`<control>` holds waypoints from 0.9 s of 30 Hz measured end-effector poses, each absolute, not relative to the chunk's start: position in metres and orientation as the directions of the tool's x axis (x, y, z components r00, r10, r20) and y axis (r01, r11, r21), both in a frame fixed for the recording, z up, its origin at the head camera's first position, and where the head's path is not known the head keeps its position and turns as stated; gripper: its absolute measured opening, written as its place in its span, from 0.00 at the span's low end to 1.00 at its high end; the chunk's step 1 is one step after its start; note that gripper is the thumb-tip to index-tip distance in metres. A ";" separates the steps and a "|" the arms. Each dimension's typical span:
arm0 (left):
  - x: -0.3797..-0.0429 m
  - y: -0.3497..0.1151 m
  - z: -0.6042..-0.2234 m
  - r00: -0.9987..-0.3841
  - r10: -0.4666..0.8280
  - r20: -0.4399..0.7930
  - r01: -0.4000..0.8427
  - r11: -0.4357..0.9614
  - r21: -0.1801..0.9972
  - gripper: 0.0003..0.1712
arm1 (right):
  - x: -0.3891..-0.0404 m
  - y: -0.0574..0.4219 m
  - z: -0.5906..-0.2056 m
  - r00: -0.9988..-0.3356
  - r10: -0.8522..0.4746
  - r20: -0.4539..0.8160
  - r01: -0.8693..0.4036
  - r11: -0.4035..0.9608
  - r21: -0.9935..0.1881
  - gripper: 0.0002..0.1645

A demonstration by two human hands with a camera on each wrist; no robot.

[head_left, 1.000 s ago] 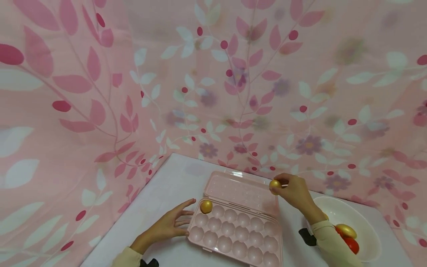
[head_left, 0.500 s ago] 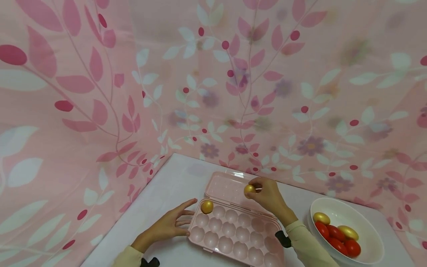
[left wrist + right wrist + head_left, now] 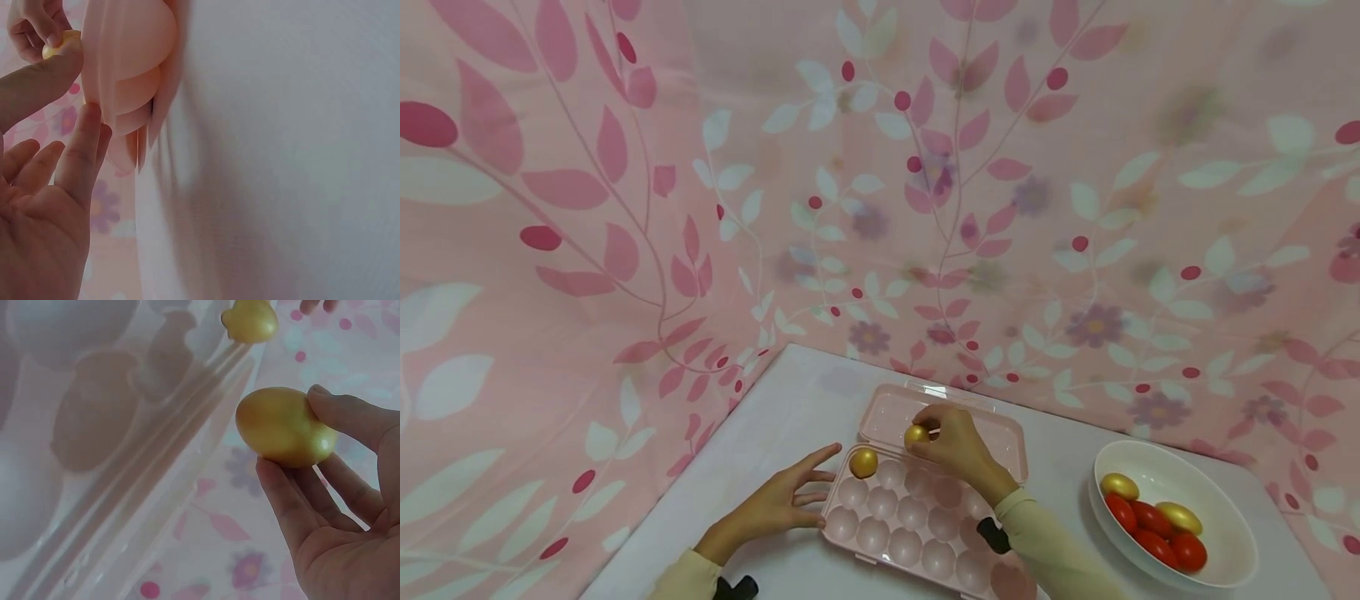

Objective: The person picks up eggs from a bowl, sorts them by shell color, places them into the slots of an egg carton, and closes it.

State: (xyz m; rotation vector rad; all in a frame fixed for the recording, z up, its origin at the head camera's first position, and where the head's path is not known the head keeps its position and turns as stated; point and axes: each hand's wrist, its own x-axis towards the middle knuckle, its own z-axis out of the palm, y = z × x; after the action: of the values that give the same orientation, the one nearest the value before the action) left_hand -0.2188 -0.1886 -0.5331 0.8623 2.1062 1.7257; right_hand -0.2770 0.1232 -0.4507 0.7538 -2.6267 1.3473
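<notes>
My right hand (image 3: pixel 957 446) pinches a golden egg (image 3: pixel 281 428) between thumb and fingertips, above the back row of a pink egg carton (image 3: pixel 904 546). The carton's lid (image 3: pixel 889 414) lies folded back behind its cups. In the back left corner cup sits another golden egg (image 3: pixel 863 463). At the carton's left edge is my left hand (image 3: pixel 771 504), its fingers extended and spread, fingertips right at the rim. In the left wrist view that hand's fingertips (image 3: pixel 87 115) line up along the carton's side.
A white bowl (image 3: pixel 1228 508) stands to the right on the white table (image 3: pixel 820 387). It holds several red eggs (image 3: pixel 1189 552) and two golden eggs (image 3: pixel 1180 517). Floral pink curtains (image 3: pixel 865 250) hang behind the table and on the left.
My right hand has carried the golden egg leftward from near the lid's right edge to over the carton's back row. The bowl now shows fully. The left hand has stayed put.
</notes>
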 end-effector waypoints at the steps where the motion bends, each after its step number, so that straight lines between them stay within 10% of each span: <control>1: -0.219 -0.189 -0.533 -0.779 0.608 0.153 0.267 0.102 0.958 0.61 | -0.277 0.121 -0.452 -0.870 -0.395 0.293 -0.469 0.486 -0.737 0.14; 27: -0.216 -0.188 -0.529 -0.747 0.630 0.212 0.297 0.030 0.954 0.61 | -0.271 0.097 -0.480 -0.870 -0.449 0.202 -0.441 0.527 -0.727 0.13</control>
State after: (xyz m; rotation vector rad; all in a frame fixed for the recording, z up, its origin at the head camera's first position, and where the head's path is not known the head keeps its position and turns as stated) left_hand -0.2161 -0.1881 -0.5289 0.9516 2.0416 1.7780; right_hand -0.2712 0.0969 -0.4804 0.8021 -2.7540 1.3056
